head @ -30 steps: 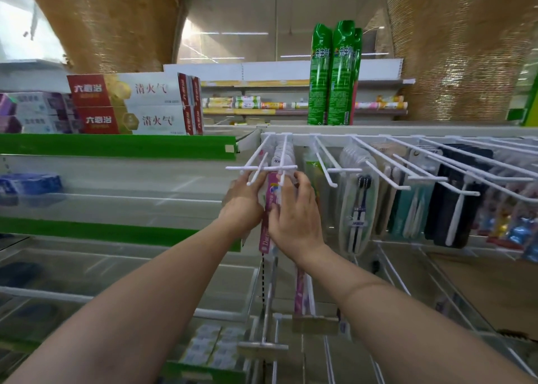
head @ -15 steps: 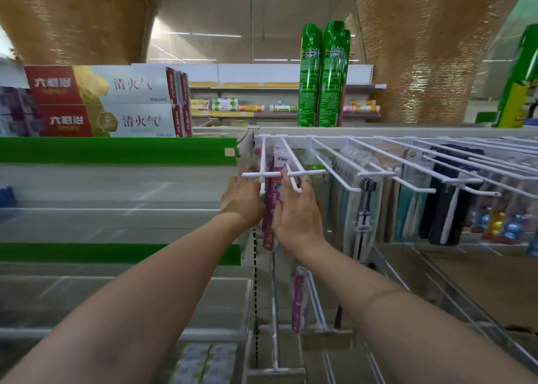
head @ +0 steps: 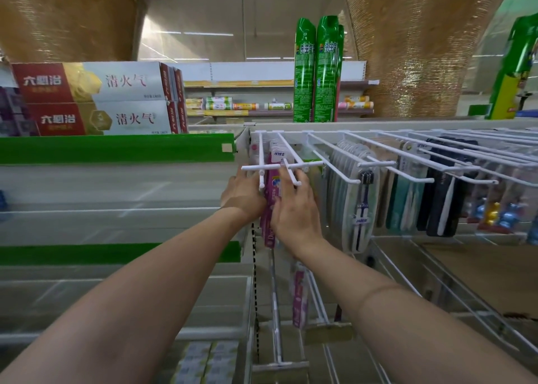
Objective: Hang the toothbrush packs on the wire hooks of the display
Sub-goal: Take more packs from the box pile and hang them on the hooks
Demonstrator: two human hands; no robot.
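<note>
The toothpaste boxes (head: 96,99) read "清火气"; the pink toothbrush pack (head: 273,191) reads "牙博士".

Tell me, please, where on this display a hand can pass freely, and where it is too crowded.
Free: the pale shelves left of the left hand, between the green strips. Crowded: the leftmost wire hook, where both hands, the right hand too, meet at the purple toothbrush pack; further right, the hanging toothbrush packs sit tightly.

Two hands at centre — left hand (head: 243,193), right hand (head: 295,209) — flank one purple toothbrush pack (head: 272,188). At eleven o'clock, two stacked toothpaste boxes (head: 96,99). At twelve o'clock, three green spray cans (head: 317,69) — a fourth green can (head: 515,69) at two o'clock.
</note>
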